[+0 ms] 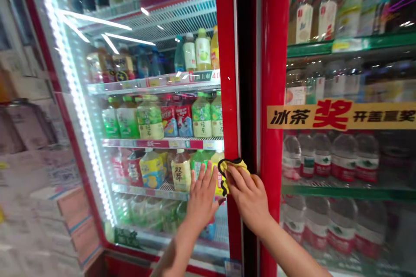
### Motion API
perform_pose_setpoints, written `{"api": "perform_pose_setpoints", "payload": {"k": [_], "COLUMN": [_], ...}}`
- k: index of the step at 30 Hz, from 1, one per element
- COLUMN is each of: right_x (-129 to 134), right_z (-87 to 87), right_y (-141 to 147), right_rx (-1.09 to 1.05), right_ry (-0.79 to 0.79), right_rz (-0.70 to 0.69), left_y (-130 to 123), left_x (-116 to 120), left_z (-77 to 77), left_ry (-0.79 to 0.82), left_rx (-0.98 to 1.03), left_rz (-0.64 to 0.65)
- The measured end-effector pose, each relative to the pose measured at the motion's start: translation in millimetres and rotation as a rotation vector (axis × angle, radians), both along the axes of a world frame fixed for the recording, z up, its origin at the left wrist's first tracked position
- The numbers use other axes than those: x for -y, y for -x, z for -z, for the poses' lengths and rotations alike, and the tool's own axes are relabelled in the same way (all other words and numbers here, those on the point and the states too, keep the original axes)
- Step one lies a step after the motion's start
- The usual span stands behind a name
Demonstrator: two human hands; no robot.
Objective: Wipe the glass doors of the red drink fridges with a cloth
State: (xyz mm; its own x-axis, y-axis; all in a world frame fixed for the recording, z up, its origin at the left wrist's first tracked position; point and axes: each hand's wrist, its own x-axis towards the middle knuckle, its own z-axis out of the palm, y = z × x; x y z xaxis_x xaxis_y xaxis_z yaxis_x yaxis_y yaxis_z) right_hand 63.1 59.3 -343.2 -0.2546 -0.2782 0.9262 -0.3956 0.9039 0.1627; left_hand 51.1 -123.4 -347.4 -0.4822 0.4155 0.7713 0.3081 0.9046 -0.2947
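Note:
My right hand is closed over a yellow cloth with a black edge, pressing it to the red door frame of the left drinks fridge. Part of the cloth hangs over onto the glass. To its left, my left hand lies flat with fingers stretched out at the glass door; it holds nothing. Behind the glass stand rows of bottled drinks, among them a tea bottle near my left fingers.
A second red-framed fridge stands on the right, with water bottles on its shelves and a yellow sticker strip across its glass. A dark gap separates the two fridges. Blurred stacked cartons are at the left.

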Motion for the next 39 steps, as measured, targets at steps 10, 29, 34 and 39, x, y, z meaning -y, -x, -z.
{"api": "perform_pose_setpoints", "payload": {"k": [10,29,34,39], "right_x": [15.5,3.2,-5.0,-5.7], "right_z": [-136.6,-229.9,-177.5,-263.3], "right_y": [19.7,29.6,16.2,8.6], "right_rx": [-0.109,-0.010,0.072,0.109], "right_ry": [0.126,0.105,-0.036,-0.028], "right_rz": [0.006,0.116,0.167,0.236], "left_y": [-4.7,16.3,20.3,24.5], "left_x": [5.7,-8.9,-8.5,-8.1], "left_z": [-111.4,-146.1,-141.3,-140.2], "left_ry": [0.010,0.084,0.037,0.031], "left_rx": [-0.079,0.033,-0.017,-0.017], "left_rz": [-0.088,-0.034,0.039,0.062]}}
